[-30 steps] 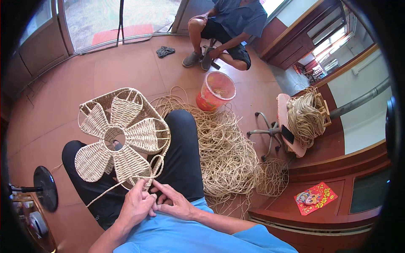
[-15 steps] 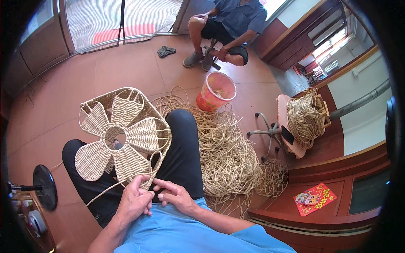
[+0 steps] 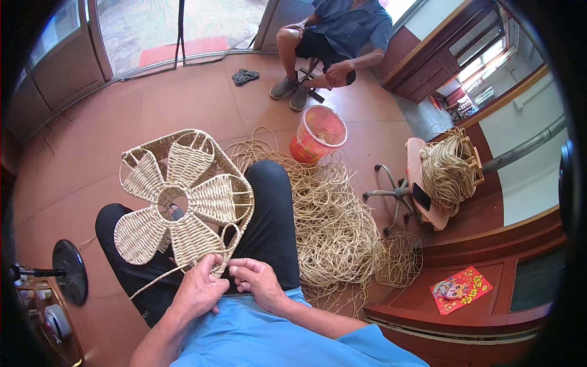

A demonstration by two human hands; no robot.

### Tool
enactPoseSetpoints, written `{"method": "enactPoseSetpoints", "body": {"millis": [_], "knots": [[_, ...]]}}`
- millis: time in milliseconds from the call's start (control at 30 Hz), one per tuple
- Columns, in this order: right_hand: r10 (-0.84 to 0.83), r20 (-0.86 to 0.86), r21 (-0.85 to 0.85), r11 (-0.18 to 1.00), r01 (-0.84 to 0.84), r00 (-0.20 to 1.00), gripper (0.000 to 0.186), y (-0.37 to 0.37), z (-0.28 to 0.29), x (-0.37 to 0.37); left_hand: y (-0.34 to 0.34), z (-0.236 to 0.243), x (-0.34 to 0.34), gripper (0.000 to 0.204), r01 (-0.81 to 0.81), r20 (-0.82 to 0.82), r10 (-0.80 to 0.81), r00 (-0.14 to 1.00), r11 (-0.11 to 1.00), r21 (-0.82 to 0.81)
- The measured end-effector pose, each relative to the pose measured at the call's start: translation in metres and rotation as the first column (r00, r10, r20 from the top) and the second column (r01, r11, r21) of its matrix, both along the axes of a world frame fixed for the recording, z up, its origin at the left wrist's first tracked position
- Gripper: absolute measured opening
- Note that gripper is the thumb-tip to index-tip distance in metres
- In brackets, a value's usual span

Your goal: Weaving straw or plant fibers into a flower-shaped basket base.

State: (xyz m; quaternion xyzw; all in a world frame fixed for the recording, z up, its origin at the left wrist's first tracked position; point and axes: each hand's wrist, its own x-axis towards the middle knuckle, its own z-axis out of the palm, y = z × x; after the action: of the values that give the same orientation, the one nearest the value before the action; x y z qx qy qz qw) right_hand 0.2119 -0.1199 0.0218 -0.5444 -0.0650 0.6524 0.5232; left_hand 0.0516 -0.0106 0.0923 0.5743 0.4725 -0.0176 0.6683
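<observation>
A woven straw piece with flower-shaped petals (image 3: pixel 144 237) inside a rounded-square rim rests on my black-trousered thighs, with several unwoven bars showing in its petals. My left hand (image 3: pixel 199 287) pinches the rim's near corner and a straw cord (image 3: pixel 160 276), which trails off to the lower left, below a loose loop (image 3: pixel 232 231). My right hand (image 3: pixel 257 281) is just right of that corner, forefinger extended to it and the other fingers curled; what they hold, if anything, is hidden.
Tangled cord (image 3: pixel 333 226) covers the floor beside a red bucket (image 3: pixel 309 153). A seated person (image 3: pixel 342 37) is beyond it. A wheeled chair (image 3: pixel 422 217) at right holds cord bundles (image 3: pixel 446 174) and a phone (image 3: pixel 420 196). A black round base (image 3: pixel 68 272) stands at left.
My left fingers have shifted on the corner, and my right fingers have curled closer below it. The seated person's hand has risen from the shoe. The whole view has shifted slightly.
</observation>
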Motion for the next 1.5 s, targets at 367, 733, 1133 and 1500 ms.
{"method": "enactPoseSetpoints", "body": {"millis": [367,733,1133,1500], "knots": [[0.042,0.043,-0.044,0.998,-0.04,0.998,0.017,0.012,-0.005,0.004,0.002,0.001,-0.004,0.057,0.013,0.016,-0.014,1.0,1.0,0.008],[0.134,0.155,-0.002,0.991,-0.135,0.979,0.025,0.009,-0.007,0.009,0.006,-0.002,-0.01,0.051,0.006,0.117,0.001,0.993,0.998,-0.062],[0.155,0.153,0.008,0.987,-0.158,0.976,0.021,0.009,-0.008,0.012,0.009,0.012,-0.007,0.052,0.097,0.018,-0.099,0.995,0.991,0.093],[0.128,0.205,0.059,0.988,-0.142,0.97,0.026,0.005,-0.019,0.008,-0.003,-0.014,-0.011,0.044,-0.167,0.222,0.196,0.955,0.976,-0.141]]}}
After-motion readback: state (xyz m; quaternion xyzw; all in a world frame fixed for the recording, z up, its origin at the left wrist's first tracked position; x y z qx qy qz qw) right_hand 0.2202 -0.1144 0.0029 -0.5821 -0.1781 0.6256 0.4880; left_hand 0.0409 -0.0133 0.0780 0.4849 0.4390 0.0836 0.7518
